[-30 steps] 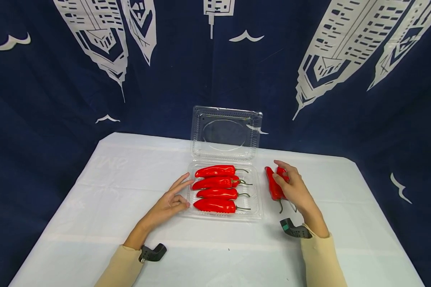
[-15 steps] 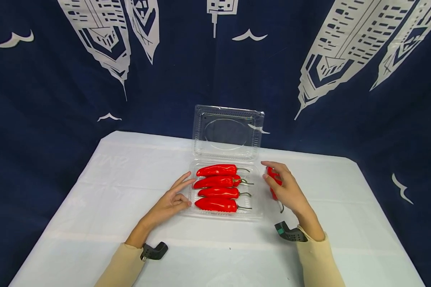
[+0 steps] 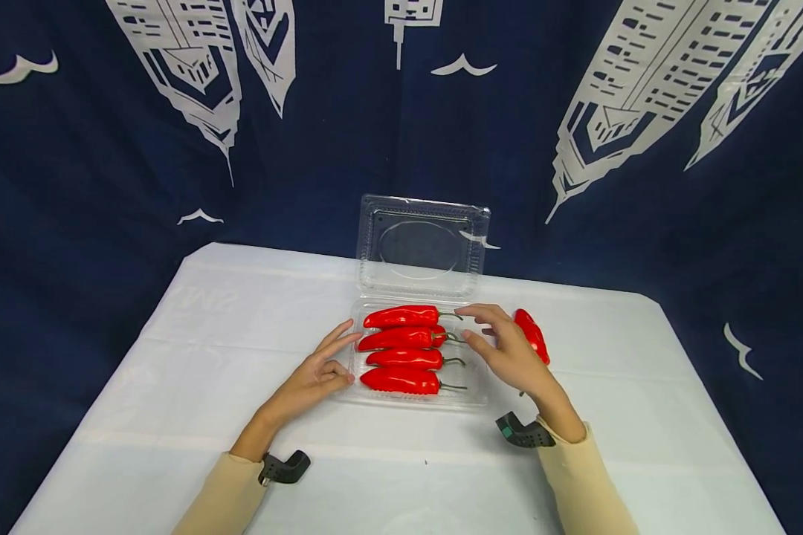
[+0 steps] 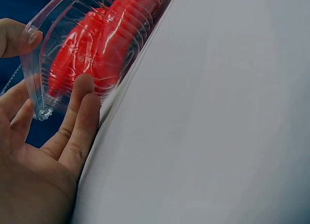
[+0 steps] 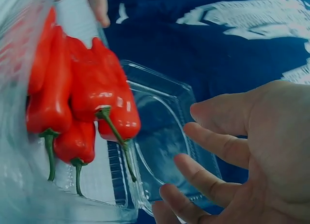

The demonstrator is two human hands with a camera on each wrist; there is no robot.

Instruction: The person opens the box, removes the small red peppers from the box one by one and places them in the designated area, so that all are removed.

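We see the right hand [image 3: 508,349] above the right edge of a clear plastic container [image 3: 477,377], close to the pepper stems [image 3: 452,387]. Its fingers [image 5: 206,180] are spread well apart and a little bent, and between them we find nothing held. The left hand [image 3: 314,379] is at the left wall of this container. There the fingers [image 4: 80,129] are also spread: in the left wrist view two of them lie side by side against the clear wall, and another fingertip touches the rim. From the head view we notice that some fingers of this hand are more bent than others. Inside the container we count four red peppers [image 3: 401,381] in a row from near to far, their stems to the right, and one more red end shows beside the second from the far side. The lid [image 3: 420,249] stands raised at the far side. One loose pepper [image 3: 531,336] lies on the white surface [image 3: 375,475], to the right of the container, partly hidden from us by the right hand. Behind everything we see a dark blue cloth [image 3: 401,148] with white buildings on it.
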